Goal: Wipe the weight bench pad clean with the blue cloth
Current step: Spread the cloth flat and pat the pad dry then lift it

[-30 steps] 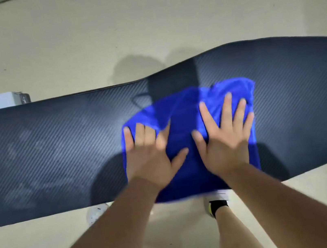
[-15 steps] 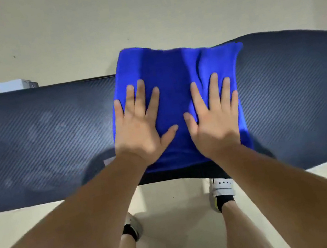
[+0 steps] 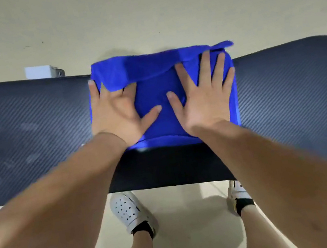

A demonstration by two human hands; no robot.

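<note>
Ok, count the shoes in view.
2. Left shoe on the floor below the bench pad's near edge; right shoe beside it, partly hidden by the right forearm.

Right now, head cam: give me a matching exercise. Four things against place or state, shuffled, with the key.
Things:
1. blue cloth
2. left hand
3. right hand
4. white box

Place or state:
A. pressed flat, all five fingers showing
B. beyond the far edge of the bench pad
C. spread across the bench pad, far edge folded back
D. pressed flat, most fingertips under a fold

Pairs: 1-C, 2-D, 3-A, 4-B
</note>
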